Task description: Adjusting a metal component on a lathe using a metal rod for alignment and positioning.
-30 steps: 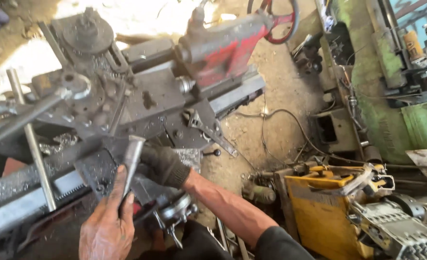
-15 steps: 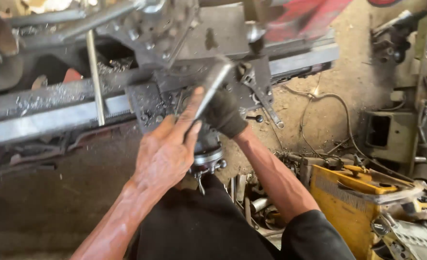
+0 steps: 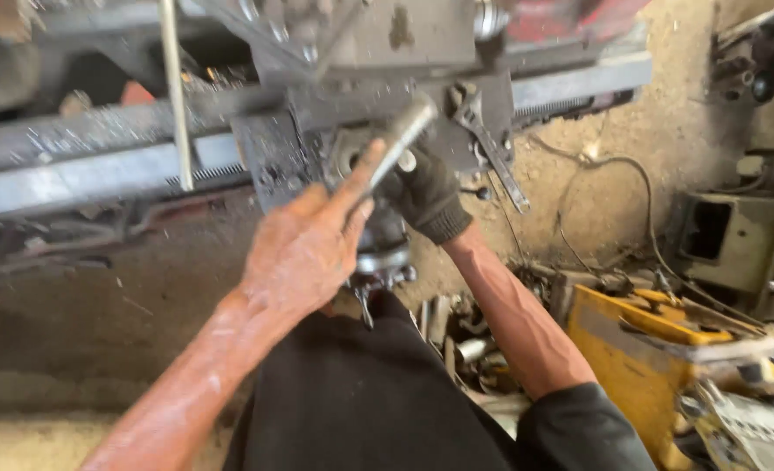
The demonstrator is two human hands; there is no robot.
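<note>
At the upper left of the frame a thin steel rod hangs upright in front of the lathe bed, a long grey rail dusted with bright metal chips. Lower, toward the middle, the bare left hand, smeared with rusty grime, reaches up with its fingers extended along a smooth round metal bar, pressing against it rather than closing around it, probably to steady it. The bar slants up to the right against the dark, oily carriage apron. Just right, the right hand, in a dark knit glove, is clenched at the bar's lower part. Further right, an open-ended spanner hangs off the apron, and a yellow metal box sits lower right.
</note>
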